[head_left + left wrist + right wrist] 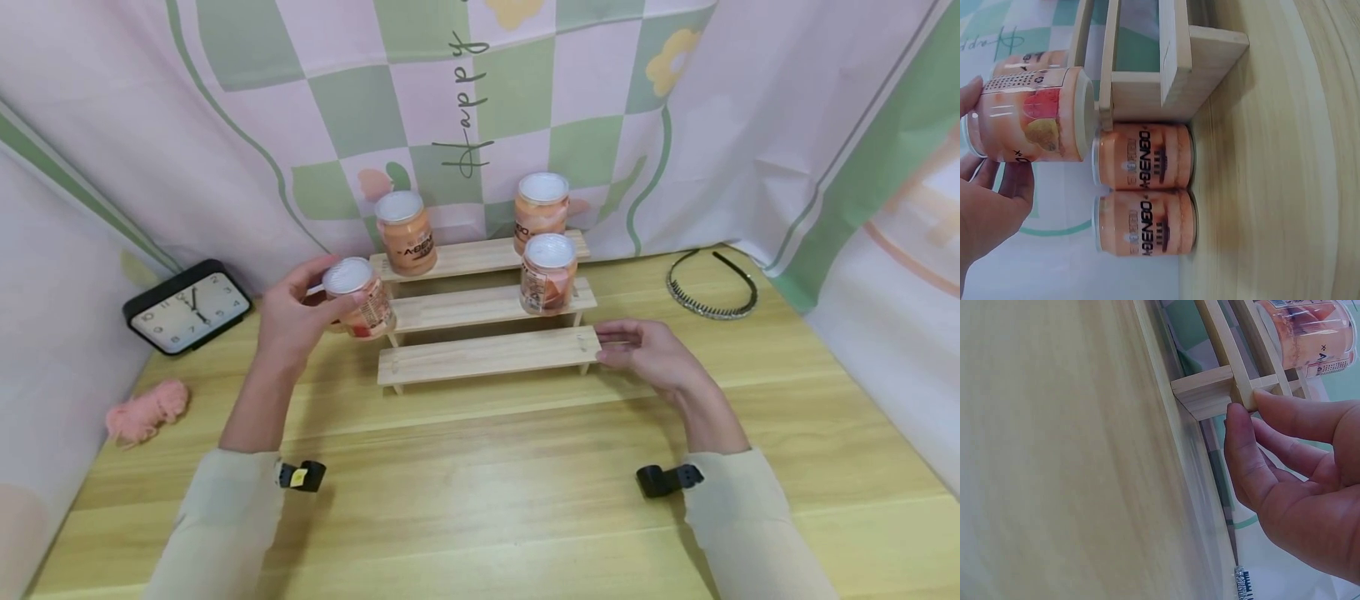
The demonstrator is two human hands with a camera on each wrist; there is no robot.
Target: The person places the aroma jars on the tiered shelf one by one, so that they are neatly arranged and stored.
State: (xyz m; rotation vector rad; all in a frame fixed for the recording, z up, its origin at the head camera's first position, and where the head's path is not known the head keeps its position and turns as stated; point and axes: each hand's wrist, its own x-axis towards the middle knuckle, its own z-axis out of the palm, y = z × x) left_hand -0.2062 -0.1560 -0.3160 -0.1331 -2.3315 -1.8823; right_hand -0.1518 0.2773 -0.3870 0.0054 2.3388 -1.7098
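Observation:
My left hand (292,317) grips a peach-coloured can (369,310) with a pale top, holding it upright in the air by the left end of the wooden three-step rack (487,354). Thumb and fingertips of my right hand (656,354) pinch the right end of the lowest step. On the top step stand one can (408,242) at the left and another can (536,217) at the right. A further can (549,279) is on the middle step's right end. Two more cans (1144,156) stand side by side on the table, mostly hidden in the head view.
A black-framed clock (187,307) and a pink yarn skein (147,412) lie at the left of the wooden table (480,500). A dark toothed headband (712,287) is at the right. A checked curtain (517,100) hangs close behind the rack.

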